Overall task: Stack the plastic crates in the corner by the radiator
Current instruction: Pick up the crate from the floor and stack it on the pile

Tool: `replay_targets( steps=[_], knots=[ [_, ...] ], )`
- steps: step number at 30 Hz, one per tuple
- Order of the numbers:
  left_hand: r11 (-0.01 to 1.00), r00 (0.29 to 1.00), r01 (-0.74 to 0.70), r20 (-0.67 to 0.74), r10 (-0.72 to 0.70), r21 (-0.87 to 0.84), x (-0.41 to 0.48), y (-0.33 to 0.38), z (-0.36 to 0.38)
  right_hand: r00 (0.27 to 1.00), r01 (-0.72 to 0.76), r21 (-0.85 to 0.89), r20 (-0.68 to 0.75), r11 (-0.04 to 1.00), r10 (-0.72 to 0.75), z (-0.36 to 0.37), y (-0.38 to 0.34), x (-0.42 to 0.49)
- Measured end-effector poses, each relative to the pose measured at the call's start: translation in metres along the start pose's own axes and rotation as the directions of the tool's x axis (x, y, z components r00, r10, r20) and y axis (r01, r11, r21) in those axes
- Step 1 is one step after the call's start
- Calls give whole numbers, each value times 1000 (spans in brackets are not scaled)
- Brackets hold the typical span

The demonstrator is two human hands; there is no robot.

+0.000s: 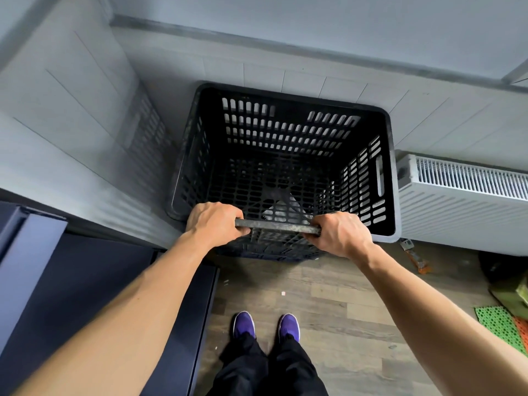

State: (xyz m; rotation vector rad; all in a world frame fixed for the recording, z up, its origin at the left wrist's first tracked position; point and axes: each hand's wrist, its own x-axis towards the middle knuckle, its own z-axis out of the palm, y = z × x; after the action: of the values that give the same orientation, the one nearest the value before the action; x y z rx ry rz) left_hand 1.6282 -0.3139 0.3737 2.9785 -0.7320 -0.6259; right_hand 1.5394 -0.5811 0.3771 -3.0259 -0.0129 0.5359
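a black slotted crate, open-topped, with a handle slot in its right wall, sits in the tiled corner just beside the white radiator. the left hand and right hand each curl tight round its near rim. one crate shows plainly; more lattice shows through its floor, but i cannot tell whether that is a second crate.

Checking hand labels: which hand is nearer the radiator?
Right. The right hand grips the crate at the rim end toward the radiator; the left hand grips the opposite end.
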Motion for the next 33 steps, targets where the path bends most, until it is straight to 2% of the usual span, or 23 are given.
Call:
replay_targets(
  steps=[4,11,17,24,33],
  knots=[
    [999,999,29,-14,-30,-46,-7,7,-1,999,30,11,18,999,-30,2,2,0],
    [989,984,76,-150,-95,-127,-33,39,17,992,120,34,22,992,-120,3,8,-2],
    [963,979,135,-118,-165,-233,-52,84,5,977,209,53,31,976,-211,-9,13,-22],
    [912,964,213,-78,-255,-350,-84,141,-1,951,281,96,109,955,-291,-24,29,-41],
    [814,904,312,-110,-413,-490,-144,149,9,904,428,103,-50,898,-425,-35,-15,-61]
  ],
)
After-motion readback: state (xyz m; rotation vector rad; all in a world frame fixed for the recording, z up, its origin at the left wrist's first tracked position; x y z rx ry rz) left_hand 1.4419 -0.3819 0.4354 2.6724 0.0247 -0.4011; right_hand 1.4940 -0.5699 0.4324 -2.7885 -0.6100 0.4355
